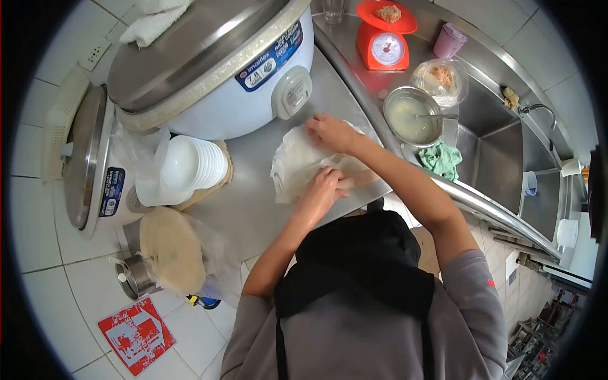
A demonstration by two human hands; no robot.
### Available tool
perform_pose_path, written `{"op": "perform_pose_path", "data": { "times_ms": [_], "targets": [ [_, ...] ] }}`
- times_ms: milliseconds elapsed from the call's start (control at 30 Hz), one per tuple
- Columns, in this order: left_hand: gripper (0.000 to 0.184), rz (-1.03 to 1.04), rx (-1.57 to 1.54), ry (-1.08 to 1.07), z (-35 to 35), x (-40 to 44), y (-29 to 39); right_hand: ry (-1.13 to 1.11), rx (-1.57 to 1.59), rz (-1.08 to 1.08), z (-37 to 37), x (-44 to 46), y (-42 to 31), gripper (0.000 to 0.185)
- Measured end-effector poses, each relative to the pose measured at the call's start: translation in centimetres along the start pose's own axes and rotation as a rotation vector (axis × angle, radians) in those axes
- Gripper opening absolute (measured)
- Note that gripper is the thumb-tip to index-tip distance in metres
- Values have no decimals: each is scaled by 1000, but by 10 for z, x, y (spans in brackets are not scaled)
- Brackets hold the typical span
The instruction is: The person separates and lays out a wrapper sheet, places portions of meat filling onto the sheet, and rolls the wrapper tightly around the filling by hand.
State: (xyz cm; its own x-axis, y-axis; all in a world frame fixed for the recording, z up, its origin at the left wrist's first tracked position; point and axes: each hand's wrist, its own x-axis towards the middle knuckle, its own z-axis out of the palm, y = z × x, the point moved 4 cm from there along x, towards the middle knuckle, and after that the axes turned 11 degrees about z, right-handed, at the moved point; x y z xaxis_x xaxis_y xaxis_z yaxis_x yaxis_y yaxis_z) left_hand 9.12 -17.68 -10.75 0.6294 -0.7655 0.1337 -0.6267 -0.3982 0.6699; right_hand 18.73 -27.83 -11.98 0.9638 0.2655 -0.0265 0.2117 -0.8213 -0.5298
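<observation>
Thin, pale, round sheets that look like spring roll wrappers (288,158) lie in a loose layer on the steel counter, partly see-through and wrinkled. At their far edge my right hand (332,133) is closed, with fingertips pinching the thin sheet. Nearer to my body, my left hand (322,190) has its fingers bent over the sheet and gripping a fold of it. Part of the near edge hides under my right forearm. To the right stands a steel bowl (405,120) of cloudy pale liquid with a spoon in it.
A large rice cooker (209,107) stands beyond the sheets, with stacked white bowls (199,166) and a bagged stack of round sheets (171,247) at left. A red scale (383,47), bagged filling (437,79), green cloth (441,160) and sink (494,145) line the right.
</observation>
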Motion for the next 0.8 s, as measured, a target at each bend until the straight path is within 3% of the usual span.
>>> {"op": "perform_pose_path", "data": {
  "times_ms": [167,267,333,367,433,500,600,700,800],
  "targets": [
    [33,6,14,7,0,-3,7,-16,3,68,-1,5,-2,23],
    [33,0,-3,31,1,-4,5,-77,162,57,-5,7,7,24],
    [30,2,-30,37,0,-3,2,-25,152,39,-39,-16,1,25],
    [29,4,-35,50,1,-2,2,-11,141,28,-57,-36,-4,25],
    [27,-2,-50,83,3,-3,1,-277,38,36,-62,-85,-12,26],
    [27,-31,-37,51,2,-1,1,-227,-50,-125,-31,-115,-9,26],
    [27,-47,-42,36,-2,1,4,-151,-78,-24,-21,-117,-5,28],
    [27,-42,-45,27,-2,-2,2,-312,-207,103,-28,-115,1,25],
    [27,-41,-47,12,0,1,-2,-255,-186,4,-32,-115,-2,19]
  ]
}}
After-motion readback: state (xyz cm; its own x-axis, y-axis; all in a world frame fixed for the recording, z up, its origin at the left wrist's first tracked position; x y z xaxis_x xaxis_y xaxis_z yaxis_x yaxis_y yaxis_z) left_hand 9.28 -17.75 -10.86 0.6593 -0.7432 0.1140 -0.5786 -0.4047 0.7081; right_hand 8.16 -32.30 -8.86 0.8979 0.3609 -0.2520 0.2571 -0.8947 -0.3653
